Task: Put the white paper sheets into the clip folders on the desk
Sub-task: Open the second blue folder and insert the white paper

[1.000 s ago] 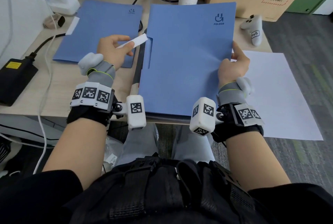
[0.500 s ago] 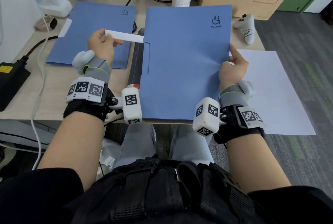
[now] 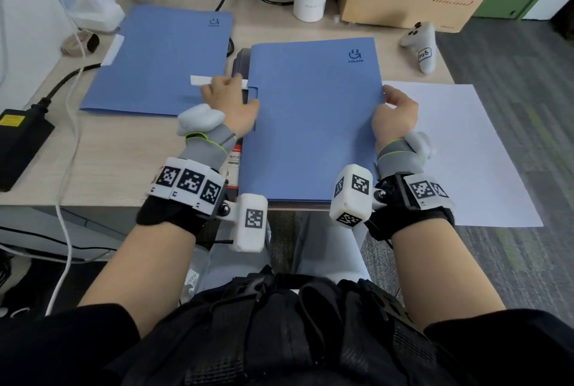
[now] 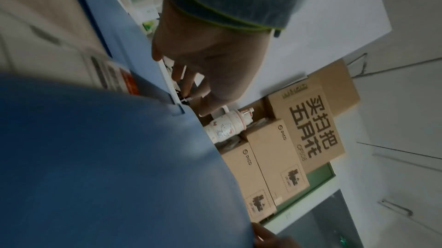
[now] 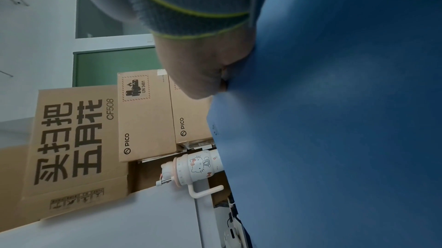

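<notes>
Lowered flat since earlier, near blue folder [image 3: 310, 125] has left hand [image 3: 230, 103] pinching its white strip [image 3: 202, 80], right hand [image 3: 394, 112] gripping its edge.

The near blue clip folder [image 3: 310, 118] lies closed and flat at the desk's [image 3: 102, 165] front edge, its logo at the far right corner and a white clip strip [image 3: 202, 80] poking out at its left edge. A second closed blue folder [image 3: 161, 59] lies to its left, farther back. A white paper sheet [image 3: 459, 149] lies flat to its right, overhanging the desk edge.
</notes>
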Motion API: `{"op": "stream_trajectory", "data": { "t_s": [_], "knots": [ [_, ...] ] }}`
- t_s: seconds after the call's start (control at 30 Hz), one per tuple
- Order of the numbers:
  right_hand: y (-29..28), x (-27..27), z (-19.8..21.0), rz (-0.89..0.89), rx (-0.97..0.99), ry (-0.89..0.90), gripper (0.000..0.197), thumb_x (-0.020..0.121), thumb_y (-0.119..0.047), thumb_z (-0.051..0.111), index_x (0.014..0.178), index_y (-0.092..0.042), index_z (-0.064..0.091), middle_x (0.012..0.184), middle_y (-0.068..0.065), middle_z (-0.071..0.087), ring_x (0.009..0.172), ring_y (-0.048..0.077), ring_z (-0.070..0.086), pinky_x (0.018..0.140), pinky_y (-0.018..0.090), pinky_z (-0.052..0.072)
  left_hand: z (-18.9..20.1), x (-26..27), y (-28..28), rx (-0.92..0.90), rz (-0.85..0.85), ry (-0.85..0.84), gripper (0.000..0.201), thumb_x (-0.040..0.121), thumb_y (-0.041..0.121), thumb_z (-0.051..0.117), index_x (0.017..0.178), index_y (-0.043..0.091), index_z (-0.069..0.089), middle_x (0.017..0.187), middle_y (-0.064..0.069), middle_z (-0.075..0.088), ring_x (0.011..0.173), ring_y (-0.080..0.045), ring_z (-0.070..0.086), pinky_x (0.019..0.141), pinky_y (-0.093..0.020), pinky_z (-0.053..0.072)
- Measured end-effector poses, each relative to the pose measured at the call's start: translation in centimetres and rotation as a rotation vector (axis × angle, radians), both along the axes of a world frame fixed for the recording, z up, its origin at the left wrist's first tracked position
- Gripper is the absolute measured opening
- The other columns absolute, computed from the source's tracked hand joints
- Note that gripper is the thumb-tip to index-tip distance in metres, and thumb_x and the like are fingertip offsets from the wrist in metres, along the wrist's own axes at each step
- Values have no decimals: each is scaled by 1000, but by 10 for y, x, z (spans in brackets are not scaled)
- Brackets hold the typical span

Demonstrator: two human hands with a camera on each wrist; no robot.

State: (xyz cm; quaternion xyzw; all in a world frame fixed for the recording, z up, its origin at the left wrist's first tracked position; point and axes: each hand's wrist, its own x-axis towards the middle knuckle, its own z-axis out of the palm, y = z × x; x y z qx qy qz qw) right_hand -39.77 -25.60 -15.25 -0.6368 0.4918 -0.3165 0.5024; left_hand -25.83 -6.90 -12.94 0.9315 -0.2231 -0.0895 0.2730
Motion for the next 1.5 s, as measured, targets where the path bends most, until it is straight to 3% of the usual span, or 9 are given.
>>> {"op": "stream_trajectory", "data": {
  "t_s": [0.17,0.53,0.7,0.9,1.03,1.17,1.37,1.43,1.5],
  "knots": [
    [-5,-10,4,92,24,55,47,73,0,46,114,-14,67,95,-1,58,82,18,50,74,25,43,-12,-15,-9,39,-185,107,61,64,42,30,105,13,63,119,-8,58,122,-30,40,91,-29,21],
    [11,-42,25,376,-40,41,66,59,-17,54,124,-14,58,117,8,61,109,18,55,102,39,46,-16,-28,-12,119,-126,124,45,90,33,47,130,12,47,143,-1,40,128,-31,27,107,-33,24],
    [10,-65,29,317,39,-183,48,74,8,51,121,1,55,109,10,64,94,19,62,71,22,55,-8,-28,-11,124,-84,219,57,85,37,40,139,17,38,149,-9,32,134,-34,22,111,-33,21],
    [16,-76,33,302,135,-380,37,85,8,48,120,1,56,89,3,68,53,6,57,52,17,48,8,-30,-7,74,-25,308,37,86,40,44,107,11,51,138,-15,43,124,-35,35,105,-35,29],
    [26,-67,45,428,102,-448,32,93,-2,49,123,-4,58,85,-3,70,68,11,58,60,18,47,16,-34,-4,-143,-30,389,42,63,58,55,92,27,61,118,-3,55,127,-32,45,101,-35,38],
    [41,-52,62,601,14,-450,24,93,0,40,109,-10,56,76,-19,69,70,-3,59,65,11,45,22,-39,3,-320,-84,509,58,90,29,60,141,13,38,143,-4,43,132,-16,42,108,-26,33],
    [67,-17,77,724,-34,-327,43,96,10,31,73,-25,37,45,-24,51,43,-8,44,47,2,32,45,-47,22,-459,-234,517,50,94,34,51,140,16,40,138,3,49,122,-9,48,110,-30,36],
    [79,-4,84,748,-65,-301,29,91,-2,40,72,-24,38,50,-24,53,49,-7,49,48,2,35,55,-50,29,-515,-290,513,45,96,38,45,138,22,43,132,8,52,122,-7,49,110,-35,39],
    [93,12,88,791,-78,-291,23,84,-27,48,99,-13,57,93,-14,68,84,0,62,65,9,47,63,-49,42,-578,-301,504,48,94,47,43,136,25,46,135,8,53,122,-11,53,107,-38,42]
  ]
}}
